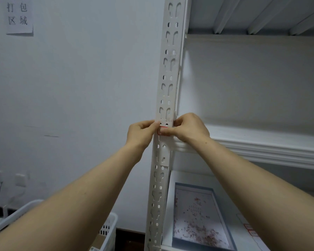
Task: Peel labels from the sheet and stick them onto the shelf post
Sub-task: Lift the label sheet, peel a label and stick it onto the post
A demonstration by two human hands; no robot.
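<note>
A white perforated shelf post [168,69] runs up the middle of the view. A small white label with a red border [163,128] lies on the post at mid height. My left hand [141,134] pinches the post's left edge beside the label, fingers curled. My right hand [187,128] grips the post's right edge, and its thumb presses flat across the label. On the lower shelf lies the label sheet [250,230], with red-bordered labels showing past my right forearm.
White shelves [261,142] stretch right of the post. A shallow box [199,214] with reddish scraps sits on the lower shelf. A white plastic basket [107,230] stands at the lower left, below a paper sign [19,15] on the wall.
</note>
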